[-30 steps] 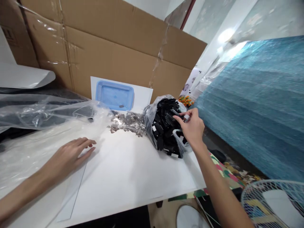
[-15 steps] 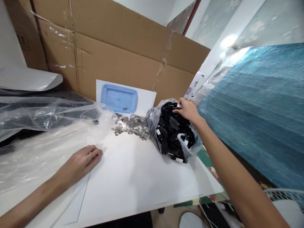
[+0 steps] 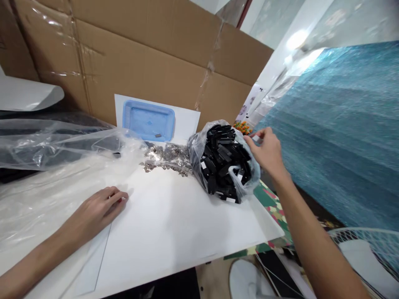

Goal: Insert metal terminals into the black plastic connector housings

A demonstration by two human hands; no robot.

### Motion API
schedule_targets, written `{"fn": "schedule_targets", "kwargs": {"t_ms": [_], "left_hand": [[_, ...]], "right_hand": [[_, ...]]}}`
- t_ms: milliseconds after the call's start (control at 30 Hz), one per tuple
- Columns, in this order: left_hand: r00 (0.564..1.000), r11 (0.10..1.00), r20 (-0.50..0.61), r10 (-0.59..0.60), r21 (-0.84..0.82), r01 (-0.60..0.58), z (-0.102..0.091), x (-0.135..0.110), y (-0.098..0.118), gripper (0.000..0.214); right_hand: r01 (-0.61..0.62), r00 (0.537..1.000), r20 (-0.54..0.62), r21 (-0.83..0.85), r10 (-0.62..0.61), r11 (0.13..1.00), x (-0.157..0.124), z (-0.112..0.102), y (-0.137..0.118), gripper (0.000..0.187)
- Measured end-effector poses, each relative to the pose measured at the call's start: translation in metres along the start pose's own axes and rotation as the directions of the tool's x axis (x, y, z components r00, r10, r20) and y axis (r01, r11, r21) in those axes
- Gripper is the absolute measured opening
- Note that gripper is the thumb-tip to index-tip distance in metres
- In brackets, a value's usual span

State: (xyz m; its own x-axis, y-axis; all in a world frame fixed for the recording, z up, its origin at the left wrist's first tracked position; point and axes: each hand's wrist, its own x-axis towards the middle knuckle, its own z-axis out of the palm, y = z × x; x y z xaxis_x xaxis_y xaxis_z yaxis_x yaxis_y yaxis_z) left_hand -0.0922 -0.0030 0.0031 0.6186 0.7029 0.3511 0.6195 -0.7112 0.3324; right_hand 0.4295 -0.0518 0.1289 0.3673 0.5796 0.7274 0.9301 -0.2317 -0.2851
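My left hand (image 3: pixel 107 205) rests on the white tabletop at left, its fingers curled closed. A speck of red shows beneath the fingers, too small to name. Beyond the right rim of a clear plastic bag (image 3: pixel 196 155), my right hand (image 3: pixel 266 151) is raised with thumb and fingers pinched together. A small white bit (image 3: pixel 256 138) shows between them; its kind cannot be made out. Black plastic parts (image 3: pixel 222 160), several with white labels, fill the open bag. Left of it lie small metal pieces (image 3: pixel 177 153), some in clear bags.
A blue tray (image 3: pixel 171 124) with one small grey piece (image 3: pixel 158 135) stands at the back against a white board (image 3: pixel 188 124). Cardboard (image 3: pixel 140 62) walls the far side. Clear plastic sheeting (image 3: pixel 62 141) covers the left; a blue-green sheet (image 3: pixel 336 137) hangs at right.
My right hand has moved from the black parts in the bag to the right, outside its rim. My left hand stays on the table. The view has shifted slightly.
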Motion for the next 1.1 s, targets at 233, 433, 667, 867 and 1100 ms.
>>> {"fn": "schedule_targets", "kwargs": {"t_ms": [233, 433, 667, 867, 1100], "left_hand": [[0.998, 0.998, 0.03, -0.048, -0.026, 0.048, 0.003, 0.001, -0.002, 0.054], [0.99, 0.993, 0.1, -0.098, -0.053, 0.104, -0.004, 0.007, 0.006, 0.055], [0.986, 0.99, 0.118, -0.116, -0.06, 0.124, -0.002, 0.009, 0.003, 0.053], [0.986, 0.989, 0.114, -0.124, -0.068, 0.132, -0.003, 0.009, 0.003, 0.053], [0.978, 0.985, 0.122, -0.168, -0.03, 0.173, 0.0, 0.006, -0.003, 0.055]], "right_hand": [[0.03, 0.975, 0.203, 0.292, -0.093, 0.956, -0.119, -0.023, -0.043, 0.041], [0.163, 0.981, 0.114, -0.02, -0.16, 0.986, -0.182, 0.016, -0.071, 0.032], [0.122, 0.992, 0.057, -0.111, -0.116, 0.986, -0.185, 0.028, -0.076, 0.011], [-0.084, 0.995, -0.047, -0.02, 0.083, 0.996, -0.155, -0.004, -0.068, 0.025], [-0.163, 0.987, -0.01, 0.005, 0.163, 0.987, -0.024, -0.008, 0.004, 0.043]]}}
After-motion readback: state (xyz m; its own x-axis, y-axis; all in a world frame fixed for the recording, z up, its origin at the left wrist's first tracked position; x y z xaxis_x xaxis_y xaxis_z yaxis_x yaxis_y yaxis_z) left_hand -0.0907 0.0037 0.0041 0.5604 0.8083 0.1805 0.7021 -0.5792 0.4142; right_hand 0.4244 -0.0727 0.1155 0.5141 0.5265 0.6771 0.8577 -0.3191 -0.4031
